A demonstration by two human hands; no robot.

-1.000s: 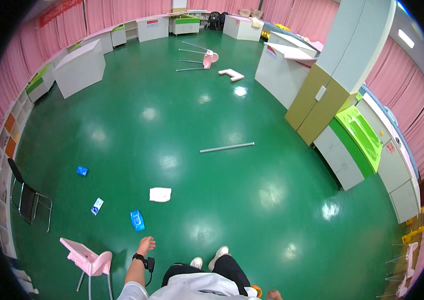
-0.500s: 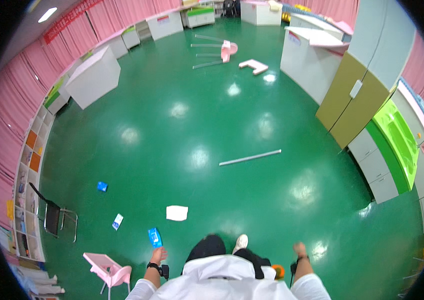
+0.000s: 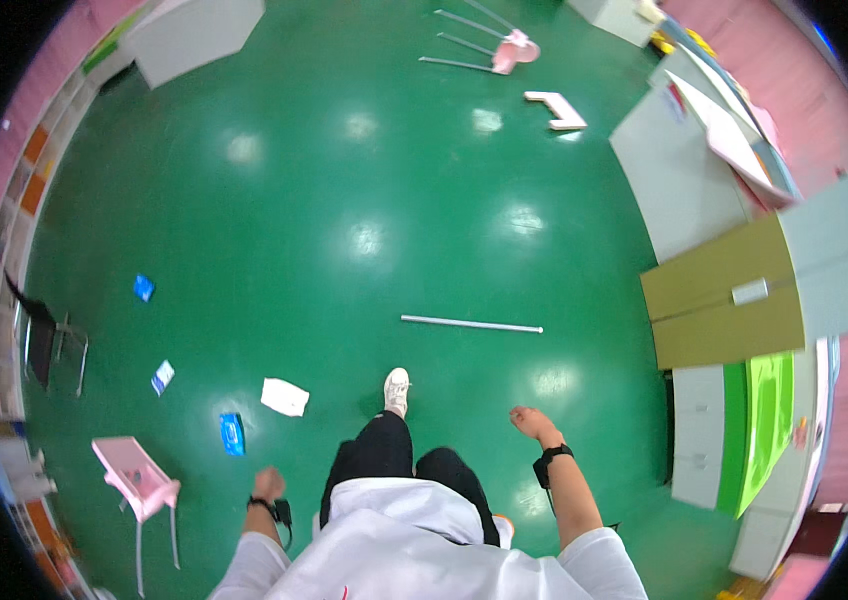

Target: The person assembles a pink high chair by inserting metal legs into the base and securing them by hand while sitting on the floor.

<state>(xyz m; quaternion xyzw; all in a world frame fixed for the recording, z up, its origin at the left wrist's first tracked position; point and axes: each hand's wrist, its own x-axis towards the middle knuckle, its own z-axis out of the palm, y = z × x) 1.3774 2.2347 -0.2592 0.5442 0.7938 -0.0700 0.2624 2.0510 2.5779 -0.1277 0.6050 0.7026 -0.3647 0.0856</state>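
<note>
My right hand (image 3: 536,424) hangs ahead of my body at the right, holding nothing, its fingers loosely bent and a little apart. Beyond it a long thin white pole (image 3: 471,324) lies across the green floor, apart from the hand. My left hand (image 3: 269,484) is low at my left side, its fingers too blurred to make out. Nearest to it are a blue soft pack (image 3: 232,434) and a white sheet or cloth (image 3: 285,397), both on the floor and untouched. Each wrist wears a black strapped device.
A pink child's chair (image 3: 139,480) stands at the left, near a black chair (image 3: 41,335). Smaller packs (image 3: 163,377) lie beyond. Ahead are a tipped pink seat with legs (image 3: 514,52) and a pale U-shaped piece (image 3: 557,110). A cabinet (image 3: 724,300) and green-topped unit (image 3: 769,420) line the right.
My view has tilted down and turned as I step forward, one white shoe now ahead. The pole and packs appear closer. My right hand has swung forward; my left hand has shifted leftward in view.
</note>
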